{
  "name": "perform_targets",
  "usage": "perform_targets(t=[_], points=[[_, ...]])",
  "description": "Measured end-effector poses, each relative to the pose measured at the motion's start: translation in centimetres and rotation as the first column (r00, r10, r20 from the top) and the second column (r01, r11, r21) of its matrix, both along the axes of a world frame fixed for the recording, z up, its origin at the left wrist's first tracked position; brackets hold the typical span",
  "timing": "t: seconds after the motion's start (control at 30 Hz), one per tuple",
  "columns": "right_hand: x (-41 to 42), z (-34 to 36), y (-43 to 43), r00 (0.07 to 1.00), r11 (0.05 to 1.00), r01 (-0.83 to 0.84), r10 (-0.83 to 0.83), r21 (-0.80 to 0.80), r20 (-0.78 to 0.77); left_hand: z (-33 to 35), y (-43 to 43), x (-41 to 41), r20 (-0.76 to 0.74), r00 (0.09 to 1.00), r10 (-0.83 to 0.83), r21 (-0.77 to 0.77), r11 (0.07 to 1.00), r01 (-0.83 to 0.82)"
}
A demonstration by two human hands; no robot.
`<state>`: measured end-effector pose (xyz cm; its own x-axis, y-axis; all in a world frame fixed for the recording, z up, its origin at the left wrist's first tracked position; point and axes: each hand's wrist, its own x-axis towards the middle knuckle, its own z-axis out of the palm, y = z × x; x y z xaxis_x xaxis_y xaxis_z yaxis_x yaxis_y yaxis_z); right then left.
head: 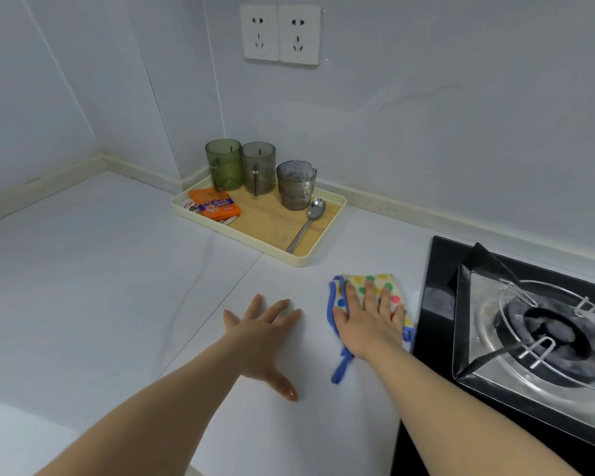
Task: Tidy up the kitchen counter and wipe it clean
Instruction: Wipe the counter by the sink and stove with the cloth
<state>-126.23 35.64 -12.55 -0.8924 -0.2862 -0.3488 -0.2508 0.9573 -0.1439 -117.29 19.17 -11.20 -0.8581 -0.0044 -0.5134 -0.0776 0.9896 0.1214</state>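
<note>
The right hand [368, 324] lay flat, fingers straight and spread, pressing a soft polka-dot cloth with blue trim [358, 280] onto the white kitchen counter [117, 269]. The left hand [265, 338] rested just beside it, palm down, splayed, holding nothing. The cloth looked light and limp and would likely bunch, so a flat palm mid-cloth should beat an edge pinch. Beyond the fingertips was a cream tray with a wooden base [255, 247] holding three tinted plastic cups [258, 168], a metal spoon [306, 225] and orange packets [215, 206]. Right of the right hand was a black gas stove [440, 286].
</note>
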Motion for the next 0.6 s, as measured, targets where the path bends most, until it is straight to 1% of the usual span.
perform_targets(t=[0.13,0.27,0.43,0.6], points=[[-3.4,-0.2,-1.3,1.0,1.0,-0.004,0.004,-0.002,-0.009,-0.4,-0.5,0.0,0.002,1.0,0.016,0.008,1.0,-0.016],[-5.2,-0.3,-1.8,1.0,1.0,0.002,-0.002,0.009,0.018,-0.8,-0.5,0.1,-0.001,1.0,0.018,-0.012,1.0,-0.018],[-1.8,-0.5,-1.4,1.0,1.0,-0.001,0.001,-0.018,0.015,-0.8,-0.6,-0.1,0.015,1.0,0.018,-0.027,0.999,-0.018],[3.7,-0.4,0.2,1.0,1.0,-0.008,0.008,0.005,0.023,-0.4,-0.3,0.5,0.01,1.0,0.017,-0.049,0.999,-0.016]])
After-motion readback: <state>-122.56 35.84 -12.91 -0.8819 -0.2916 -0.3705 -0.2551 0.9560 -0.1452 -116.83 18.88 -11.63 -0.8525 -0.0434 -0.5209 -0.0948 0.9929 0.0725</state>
